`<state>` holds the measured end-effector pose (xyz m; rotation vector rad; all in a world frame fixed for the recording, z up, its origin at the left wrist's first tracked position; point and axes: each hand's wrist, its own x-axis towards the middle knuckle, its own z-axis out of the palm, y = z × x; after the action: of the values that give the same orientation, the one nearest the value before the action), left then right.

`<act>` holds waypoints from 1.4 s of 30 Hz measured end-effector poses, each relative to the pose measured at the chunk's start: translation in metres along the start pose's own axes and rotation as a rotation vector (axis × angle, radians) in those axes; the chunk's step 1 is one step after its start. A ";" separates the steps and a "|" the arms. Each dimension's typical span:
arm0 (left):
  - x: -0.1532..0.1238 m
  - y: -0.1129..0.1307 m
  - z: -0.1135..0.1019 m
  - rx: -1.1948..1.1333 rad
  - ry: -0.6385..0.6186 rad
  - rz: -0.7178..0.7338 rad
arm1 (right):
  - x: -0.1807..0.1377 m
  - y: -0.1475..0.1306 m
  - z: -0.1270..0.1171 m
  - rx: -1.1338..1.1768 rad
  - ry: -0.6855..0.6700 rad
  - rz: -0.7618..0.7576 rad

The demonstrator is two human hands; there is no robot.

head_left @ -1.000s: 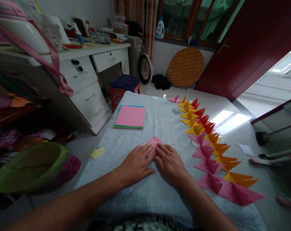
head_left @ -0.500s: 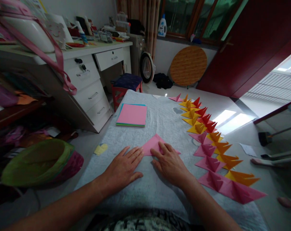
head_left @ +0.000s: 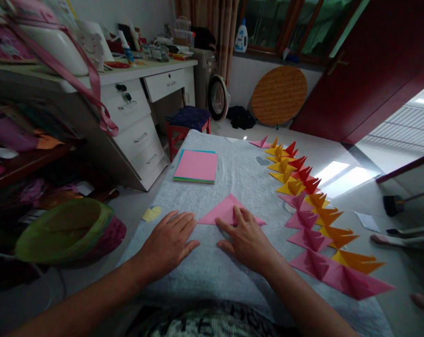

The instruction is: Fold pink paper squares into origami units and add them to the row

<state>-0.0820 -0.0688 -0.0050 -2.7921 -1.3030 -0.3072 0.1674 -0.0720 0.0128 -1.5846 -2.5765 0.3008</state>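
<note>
A pink sheet of origami paper (head_left: 228,209), folded into a triangle, lies on the cloth-covered table (head_left: 233,164) with its peak pointing away from me. My right hand (head_left: 247,238) rests on its right half, fingers spread and pressing the paper flat. Just off the triangle's left corner, my left hand (head_left: 170,241) lies flat on the cloth with fingers stretched out. Beyond it sits a stack of square coloured paper (head_left: 197,166), pink on top. Along the table's right side stand rows of folded paper pieces in pink (head_left: 308,238), yellow (head_left: 282,166), orange (head_left: 326,216) and red (head_left: 303,173).
A bin with a green liner (head_left: 62,229) stands on the floor to the left. A white desk with drawers (head_left: 135,135) is beyond it, with a cushioned stool (head_left: 189,119) near the table's far end. A washing machine door (head_left: 218,98) hangs open behind.
My left hand has slid left along the fold, off the triangle's left corner, which now shows. My right hand stays on the paper. The whole view has shifted slightly.
</note>
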 end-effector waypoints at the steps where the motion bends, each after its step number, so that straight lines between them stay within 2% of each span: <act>1: 0.005 0.002 -0.001 -0.017 0.008 0.000 | 0.000 0.000 0.000 -0.004 0.000 -0.001; 5: 0.024 0.016 0.005 -0.124 0.000 0.155 | 0.000 -0.002 0.000 -0.027 -0.013 -0.006; 7: 0.028 0.021 0.012 -0.137 -0.012 0.183 | -0.001 -0.002 0.000 -0.035 -0.027 -0.011; 11: 0.022 0.022 0.023 -0.108 -0.020 0.157 | -0.003 0.001 0.001 -0.012 -0.044 -0.020; 17: 0.003 0.012 0.018 -0.018 -0.040 0.145 | -0.007 0.002 0.003 0.019 -0.047 -0.013; 27: -0.009 0.010 0.021 0.034 0.094 0.104 | -0.032 0.019 0.004 0.002 -0.070 0.100; 42: -0.011 0.010 0.024 0.132 0.167 0.117 | -0.076 0.050 0.024 -0.143 0.117 0.303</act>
<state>-0.0777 -0.0806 -0.0306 -2.6548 -1.0781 -0.4216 0.2405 -0.1204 -0.0200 -1.9805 -2.3147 0.0440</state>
